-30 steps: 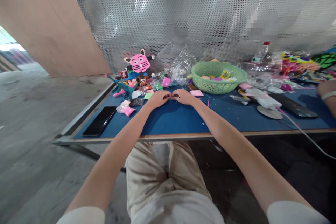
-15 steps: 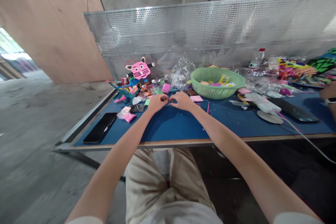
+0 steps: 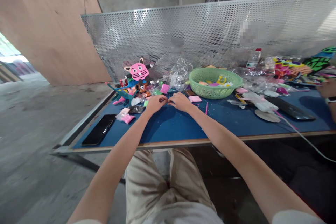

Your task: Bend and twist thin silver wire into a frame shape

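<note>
Above the middle of the blue tabletop [image 3: 168,131], my left hand [image 3: 156,104] and my right hand [image 3: 180,102] meet fingertip to fingertip. Both are closed in a pinch. Something small and dark seems to lie between the fingers, too small to name. Left of my left hand are a black packet [image 3: 136,109] and a pink packet [image 3: 127,118] in clear plastic. Behind the hands lies another pink packet [image 3: 165,88]. Beside my right hand rest a flat pink packet [image 3: 195,98] and a thin pink stick [image 3: 206,108].
A green basket [image 3: 215,92] with colourful pieces stands behind right. A pink cat-faced figure [image 3: 139,71] and a teal figure [image 3: 126,95] stand at back left. One black phone [image 3: 99,129] lies left, another dark phone [image 3: 291,107] right. A co-worker's wrist [image 3: 328,91] shows at far right.
The view has shifted slightly. My right hand's fingers look more folded together, and both hands stay at the same spot over the table.
</note>
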### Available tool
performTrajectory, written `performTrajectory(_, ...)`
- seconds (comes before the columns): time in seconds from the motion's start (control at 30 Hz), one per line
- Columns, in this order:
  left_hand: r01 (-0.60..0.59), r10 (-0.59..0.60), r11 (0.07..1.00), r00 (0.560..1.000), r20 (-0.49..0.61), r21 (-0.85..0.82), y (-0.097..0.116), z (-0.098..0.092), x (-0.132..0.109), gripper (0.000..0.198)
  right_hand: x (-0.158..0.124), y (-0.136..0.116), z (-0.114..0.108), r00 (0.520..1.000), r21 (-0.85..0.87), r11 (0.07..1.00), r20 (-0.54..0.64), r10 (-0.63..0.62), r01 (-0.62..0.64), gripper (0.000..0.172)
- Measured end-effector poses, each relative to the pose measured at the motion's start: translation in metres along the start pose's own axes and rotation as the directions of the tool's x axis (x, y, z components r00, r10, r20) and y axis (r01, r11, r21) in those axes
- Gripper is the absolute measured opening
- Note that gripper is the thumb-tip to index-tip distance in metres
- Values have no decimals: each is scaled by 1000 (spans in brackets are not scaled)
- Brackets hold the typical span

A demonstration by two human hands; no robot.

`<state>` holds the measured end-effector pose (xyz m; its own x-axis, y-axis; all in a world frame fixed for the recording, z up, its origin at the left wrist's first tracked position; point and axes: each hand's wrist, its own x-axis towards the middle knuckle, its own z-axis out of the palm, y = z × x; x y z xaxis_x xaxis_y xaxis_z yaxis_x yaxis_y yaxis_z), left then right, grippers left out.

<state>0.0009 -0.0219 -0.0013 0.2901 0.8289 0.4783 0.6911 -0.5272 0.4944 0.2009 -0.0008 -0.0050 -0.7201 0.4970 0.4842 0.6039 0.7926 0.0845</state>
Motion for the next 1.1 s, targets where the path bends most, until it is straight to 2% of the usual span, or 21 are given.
performTrajectory(0.23, -37, 39, 997, 999, -25, 75, 2, -2, -1, 16, -1, 1, 4, 998, 61, 997, -51, 40, -37, 19)
performTrajectory(0.4, -61, 62, 995, 998, -5, 84, 4, -4, -2, 17, -2, 3, 5, 998, 154, 988, -43, 37, -30, 17)
performTrajectory(0.5, -56, 58, 996, 998, -17, 74, 7, -5, -2, 18, -1, 4, 7, 995, 211, 975, -67, 80, -64, 15)
performTrajectory(0.67, -94, 92, 983, 996, 19, 155, 10, -9, -2, 19, -3, 6, 8, 990, 245, 965, -77, 118, -96, 13)
performTrajectory(0.87, -98, 93, 993, 992, 82, 63, 8, -12, -4, 24, -4, 7, 8, 989, 250, 965, -96, 109, -82, 14)
performTrajectory(1.1, -67, 67, 989, 998, 5, 135, 9, -9, -4, 25, -2, 10, 12, 984, 237, 970, -150, 94, -57, 15)
